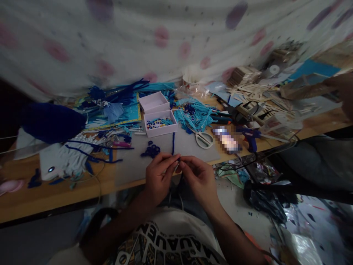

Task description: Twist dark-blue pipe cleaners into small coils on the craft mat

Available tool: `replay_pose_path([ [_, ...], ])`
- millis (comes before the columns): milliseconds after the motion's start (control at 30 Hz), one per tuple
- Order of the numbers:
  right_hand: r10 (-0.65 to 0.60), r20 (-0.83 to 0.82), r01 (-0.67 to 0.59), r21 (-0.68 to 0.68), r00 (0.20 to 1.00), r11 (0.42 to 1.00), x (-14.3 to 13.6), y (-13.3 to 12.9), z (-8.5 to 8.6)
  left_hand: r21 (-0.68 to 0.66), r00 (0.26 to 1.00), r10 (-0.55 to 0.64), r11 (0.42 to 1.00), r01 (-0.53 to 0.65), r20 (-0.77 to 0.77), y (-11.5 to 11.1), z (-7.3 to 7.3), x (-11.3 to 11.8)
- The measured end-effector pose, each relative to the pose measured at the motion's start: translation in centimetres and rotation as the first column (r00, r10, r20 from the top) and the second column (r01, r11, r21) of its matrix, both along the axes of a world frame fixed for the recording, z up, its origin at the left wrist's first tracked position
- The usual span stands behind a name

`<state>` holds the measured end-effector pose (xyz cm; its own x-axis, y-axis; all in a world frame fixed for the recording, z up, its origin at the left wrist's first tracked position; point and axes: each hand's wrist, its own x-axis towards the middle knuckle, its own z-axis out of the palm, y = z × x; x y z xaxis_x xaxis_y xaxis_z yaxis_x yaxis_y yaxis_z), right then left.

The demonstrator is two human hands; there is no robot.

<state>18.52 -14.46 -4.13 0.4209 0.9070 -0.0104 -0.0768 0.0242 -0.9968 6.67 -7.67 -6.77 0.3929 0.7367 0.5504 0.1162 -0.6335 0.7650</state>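
Note:
Both my hands meet at the table's front edge, fingertips pinched together. Between them is a dark blue pipe cleaner (173, 142), one straight end sticking up past the fingers. My left hand (160, 176) is closed on it, and my right hand (199, 178) pinches it from the other side; the part between the fingertips is mostly hidden. Just beyond my left hand lies a small pile of dark blue coiled rings (151, 150) on a grey mat (129, 167). Behind the pile stands a white box (161, 129) with beads and small blue pieces in it.
White-handled scissors (204, 140) lie right of the box, near light blue pipe-cleaner pieces (197, 114). A blurred-out device (227, 140) and a blue glue gun (250, 138) are farther right. White pieces (79, 152) and a dark blue bundle (53, 121) are left. Another person's hand (346, 92) shows at right.

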Motion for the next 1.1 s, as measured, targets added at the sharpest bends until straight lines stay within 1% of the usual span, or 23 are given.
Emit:
replay_pose_path([
  [67, -0.008, -0.008, 0.008, 0.004, 1.000, 1.000, -0.1, -0.1, 0.0, 0.110, 0.999, 0.009, 0.994, -0.005, -0.038, 0.0, -0.2, -0.2],
  [167, -0.023, -0.008, 0.023, 0.003, 1.000, 1.000, -0.3, -0.2, 0.0, 0.250, 0.997, 0.013, 0.968, 0.006, -0.074, 0.2, -0.7, -0.5],
  [300, -0.054, -0.034, 0.054, 0.011, 0.998, 0.998, -0.4, -0.1, -0.2, 0.364, 0.992, 0.052, 0.931, -0.007, -0.113, 0.4, -1.1, -0.6],
  [400, -0.061, -0.097, 0.061, -0.006, 0.993, 0.998, -0.3, 0.0, -0.5, 0.380, 0.990, 0.084, 0.924, -0.034, -0.114, 0.5, -1.1, -0.6],
  [500, -0.084, -0.153, 0.080, -0.031, 0.985, 0.996, -0.4, 0.0, -0.8, 0.357, 0.985, 0.117, 0.932, -0.064, -0.129, 0.5, -1.0, -0.6],
  [633, -0.052, -0.230, 0.048, -0.023, 0.972, 0.999, -0.7, 0.0, -1.0, 0.335, 0.985, 0.135, 0.938, -0.092, -0.110, 0.6, -1.0, -0.3],
  [700, -0.036, -0.247, 0.034, -0.015, 0.968, 0.999, -0.8, 0.1, -1.1, 0.310, 0.986, 0.142, 0.945, -0.107, -0.090, 0.6, -1.0, 0.0],
  [767, -0.033, -0.233, 0.030, -0.015, 0.972, 0.999, -0.8, 0.2, -1.3, 0.254, 0.988, 0.135, 0.961, -0.112, -0.076, 0.6, -0.7, 0.2],
  [867, -0.051, -0.132, 0.049, -0.018, 0.990, 0.999, -0.4, 0.2, -1.6, 0.117, 0.995, 0.087, 0.990, -0.080, -0.055, 0.6, -0.2, 0.4],
  [933, -0.075, -0.017, 0.075, 0.008, 0.997, 0.997, -0.2, 0.2, -1.8, -0.005, 0.998, 0.037, 0.999, -0.037, -0.043, 0.5, 0.2, 0.4],
  [1000, -0.096, 0.148, 0.090, 0.046, 0.984, 0.995, 0.0, 0.1, -1.7, -0.131, 0.999, -0.023, 0.991, 0.019, -0.024, 0.5, 0.6, 0.3],
  [1100, -0.099, 0.385, 0.071, 0.087, 0.917, 0.994, 0.5, 0.0, -1.4, -0.284, 0.994, -0.110, 0.952, 0.111, 0.021, 0.5, 1.2, 0.2],
])
